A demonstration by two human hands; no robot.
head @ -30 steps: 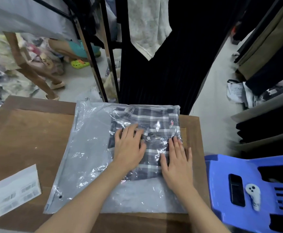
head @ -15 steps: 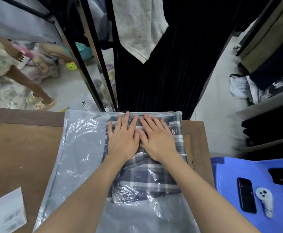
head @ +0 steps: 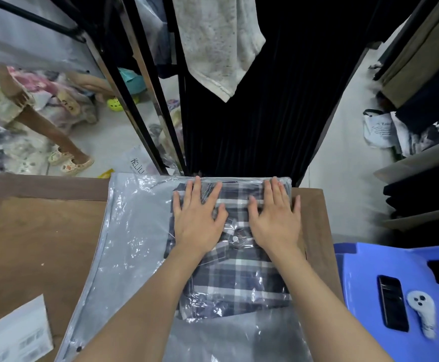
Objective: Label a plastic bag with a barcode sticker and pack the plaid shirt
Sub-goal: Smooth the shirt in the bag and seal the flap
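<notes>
1. The sticker sheet (head: 14, 333) lies at the table's (head: 43, 231) near left corner; its barcode print is too blurred to read.
2. The bag (head: 134, 244) holds the shirt (head: 239, 278) on its right side.
3. The left hand (head: 198, 220) and right hand (head: 274, 219), apart, press flat, gripping nothing.
4. Trapped air could crumple the folds.

Glossy plastic bag (head: 134, 244) — matt wooden table (head: 38, 231).

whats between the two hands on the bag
In the head view, only bag-covered plaid shirt shows between the left hand and the right hand; both press flat on the plastic bag.
</notes>
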